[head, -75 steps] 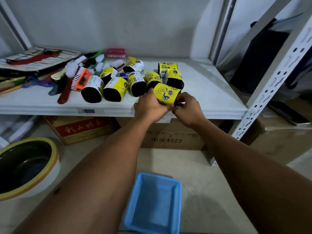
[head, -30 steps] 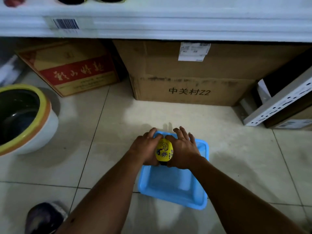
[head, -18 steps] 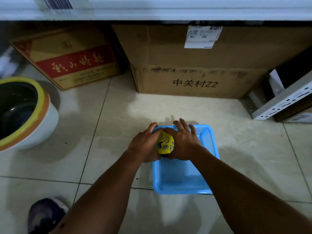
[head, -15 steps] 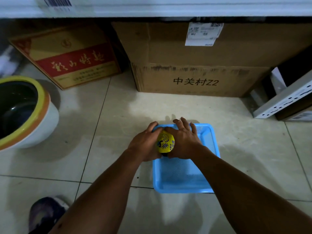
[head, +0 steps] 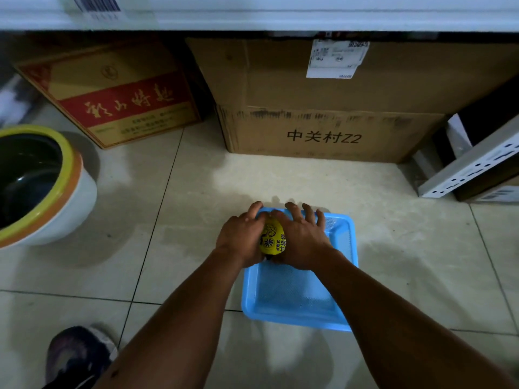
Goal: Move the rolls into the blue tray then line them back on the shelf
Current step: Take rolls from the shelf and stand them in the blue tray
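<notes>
A yellow-labelled black roll [head: 272, 239] is clasped between my left hand [head: 241, 238] and my right hand [head: 302, 240], both pressed against its sides. The roll hangs low over the far left part of the blue tray [head: 297, 299], which lies on the tiled floor with nothing else visible in it. Whether the roll touches the tray's bottom I cannot tell. The white shelf [head: 280, 15] shows only as its front edge along the top; the other rolls on it are out of view.
A large cardboard box [head: 337, 108] and a red and gold box [head: 112, 94] stand under the shelf behind the tray. A yellow-rimmed ceramic pot [head: 42, 186] sits at the left. A shelf upright [head: 471, 169] leans at the right. My shoe [head: 78, 357] is at the bottom left.
Both hands carried one roll from the shelf down to the tray on the floor. In the last half second they sank a little lower over the tray's far end.
</notes>
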{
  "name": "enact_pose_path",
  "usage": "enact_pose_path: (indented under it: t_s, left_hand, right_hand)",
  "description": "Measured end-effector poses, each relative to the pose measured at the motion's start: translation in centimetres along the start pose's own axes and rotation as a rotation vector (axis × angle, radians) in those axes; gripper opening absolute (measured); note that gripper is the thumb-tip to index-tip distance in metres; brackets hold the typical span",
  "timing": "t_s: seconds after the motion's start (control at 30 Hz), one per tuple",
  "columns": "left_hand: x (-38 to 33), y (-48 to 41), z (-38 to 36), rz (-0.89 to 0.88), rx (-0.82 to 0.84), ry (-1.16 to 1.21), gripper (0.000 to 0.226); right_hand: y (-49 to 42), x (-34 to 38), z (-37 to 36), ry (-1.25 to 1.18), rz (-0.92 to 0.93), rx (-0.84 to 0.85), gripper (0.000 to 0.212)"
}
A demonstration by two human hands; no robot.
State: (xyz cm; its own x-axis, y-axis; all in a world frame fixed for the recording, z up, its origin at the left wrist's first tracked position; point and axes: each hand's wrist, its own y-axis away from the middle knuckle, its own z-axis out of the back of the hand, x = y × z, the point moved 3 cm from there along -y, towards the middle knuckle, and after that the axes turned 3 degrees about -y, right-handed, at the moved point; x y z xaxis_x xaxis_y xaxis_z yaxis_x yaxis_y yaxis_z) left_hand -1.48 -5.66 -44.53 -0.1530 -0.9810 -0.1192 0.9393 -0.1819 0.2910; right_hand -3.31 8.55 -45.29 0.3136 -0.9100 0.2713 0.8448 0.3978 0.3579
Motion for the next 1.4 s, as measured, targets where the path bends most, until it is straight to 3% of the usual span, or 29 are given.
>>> enact_pose_path:
  t_s: [0.1, 0.3, 0.5, 0.8, 1.1, 1.4]
  left_hand:
    - [-0.1, 0.2, 0.1, 0.012, -0.001, -0.041, 0.093]
    - [-0.3, 0.3, -0.3, 0.041, 0.059, 0.047, 0.104]
    - [-0.6, 0.5, -0.3, 0.056, 0.048, 0.034, 0.092]
    - [-2.6, 1.6, 2.4, 0.068, 0.041, 0.022, 0.116]
    - [-6.9, 4.2, 13.1, 0.052, -0.057, 0.026, 0.104]
    - [-16.4, 9.5, 27.4, -0.019, -0.132, 0.047, 0.090]
  right_hand:
    - [0.6, -0.9, 0.3, -0.114, 0.031, -0.030, 0.096]
    - [1.2, -1.3, -0.5, 0.010, 0.062, -0.049, 0.078]
    - [1.2, -1.6, -0.9, 0.046, 0.067, -0.004, 0.086]
    - [3.5, -2.0, 2.9, 0.053, 0.051, -0.018, 0.103]
    - [9.5, -1.8, 13.9, 0.044, 0.012, -0.158, 0.099]
    - [19.1, -0.8, 26.1, 0.011, -0.002, -0.349, 0.093]
